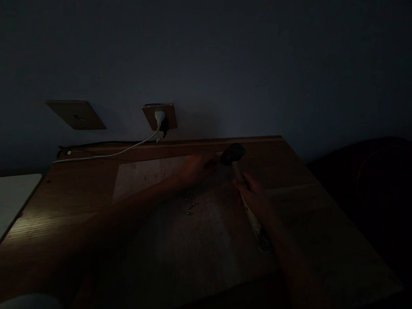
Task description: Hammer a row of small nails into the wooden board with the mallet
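The scene is very dark. My right hand (255, 197) grips the pale handle of a hammer (233, 154), whose dark head hangs just above the far part of a pale board (176, 243) lying on the wooden table (55, 212). My left hand (196, 170) rests on the board just left of the hammer head, fingers pinched together; what they hold is too dark to tell. Several small nails (188, 202) lie loose on the board between my forearms.
A white plug (159, 117) sits in a wall socket behind the table, and its white cable (107, 154) runs left along the table's far edge. Another wall plate (76, 114) is at the left. A pale surface (4, 201) adjoins the table's left side.
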`<state>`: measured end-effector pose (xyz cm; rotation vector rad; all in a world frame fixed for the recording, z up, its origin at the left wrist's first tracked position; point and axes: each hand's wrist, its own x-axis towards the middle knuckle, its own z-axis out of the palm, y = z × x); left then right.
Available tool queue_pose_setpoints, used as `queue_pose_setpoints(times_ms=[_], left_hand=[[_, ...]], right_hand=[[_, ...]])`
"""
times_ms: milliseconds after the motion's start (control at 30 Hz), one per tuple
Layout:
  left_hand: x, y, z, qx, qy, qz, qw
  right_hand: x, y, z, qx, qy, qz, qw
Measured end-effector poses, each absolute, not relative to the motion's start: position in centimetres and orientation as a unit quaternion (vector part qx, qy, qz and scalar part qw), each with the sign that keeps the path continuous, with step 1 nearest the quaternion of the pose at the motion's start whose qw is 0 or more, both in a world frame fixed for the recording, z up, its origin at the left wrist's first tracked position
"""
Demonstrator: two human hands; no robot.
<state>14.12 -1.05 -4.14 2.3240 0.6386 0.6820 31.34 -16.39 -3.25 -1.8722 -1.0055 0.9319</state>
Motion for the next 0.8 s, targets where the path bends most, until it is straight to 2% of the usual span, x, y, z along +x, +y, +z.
queue_pose_setpoints(times_ms=[300, 800], left_hand=[[14.09, -0.86, -4.12, 0.904, 0.247, 0.25, 0.243], [13.93, -0.82, -4.12, 0.888, 0.264, 0.242, 0.288]], right_hand=[[31.33, -16.56, -2.65, -0.725, -0.4, 0.378, 0.414], [31.37, -16.59, -2.47, -0.717, -0.406, 0.383, 0.416]])
